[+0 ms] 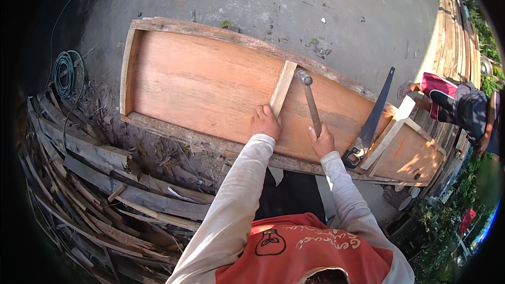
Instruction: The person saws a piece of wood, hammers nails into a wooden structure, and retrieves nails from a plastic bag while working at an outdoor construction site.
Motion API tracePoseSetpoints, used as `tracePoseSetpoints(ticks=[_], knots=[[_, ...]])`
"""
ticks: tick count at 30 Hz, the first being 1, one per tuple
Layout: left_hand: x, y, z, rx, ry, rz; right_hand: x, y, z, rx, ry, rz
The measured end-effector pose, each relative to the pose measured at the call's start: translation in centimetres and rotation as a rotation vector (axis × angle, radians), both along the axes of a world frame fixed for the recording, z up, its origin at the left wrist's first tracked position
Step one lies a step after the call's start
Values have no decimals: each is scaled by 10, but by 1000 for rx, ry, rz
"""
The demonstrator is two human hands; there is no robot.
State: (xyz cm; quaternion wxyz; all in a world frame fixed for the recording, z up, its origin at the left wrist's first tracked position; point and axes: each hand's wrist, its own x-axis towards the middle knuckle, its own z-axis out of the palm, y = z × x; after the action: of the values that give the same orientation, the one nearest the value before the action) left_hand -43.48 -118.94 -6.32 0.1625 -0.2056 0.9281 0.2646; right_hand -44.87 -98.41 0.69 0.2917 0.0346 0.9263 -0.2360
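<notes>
A long wooden panel (210, 81) framed with rough battens lies across in front of me. My left hand (265, 122) is closed around the near end of a short wooden crosspiece (284, 87) that spans the frame. In my right hand (323, 141) is a hammer (311, 100), gripped by its wooden handle. The hammer's metal head is beside the crosspiece's far end, near the far frame batten (231, 37); whether they touch I cannot tell. To the right, a handsaw (373, 121) with a black handle rests across the panel.
Stacked scrap planks (121, 189) fill the lower left, below a coiled green hose (66, 73). Another person (457, 100) is at the right edge, near more boards (452, 31). Pebbles and wood chips dot the concrete floor (315, 5).
</notes>
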Motion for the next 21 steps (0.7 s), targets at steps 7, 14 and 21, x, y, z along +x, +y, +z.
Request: tracePoseSetpoints(ticks=[7,14,21], knots=[[28,-17,14,44,29,29,-5,-37,92,20,-22,117],[51,-35,9,66,44,32,-47,-145,177,-191,237,532],[43,-35,13,77,4,-5,-87,-105,118,474,70,894]])
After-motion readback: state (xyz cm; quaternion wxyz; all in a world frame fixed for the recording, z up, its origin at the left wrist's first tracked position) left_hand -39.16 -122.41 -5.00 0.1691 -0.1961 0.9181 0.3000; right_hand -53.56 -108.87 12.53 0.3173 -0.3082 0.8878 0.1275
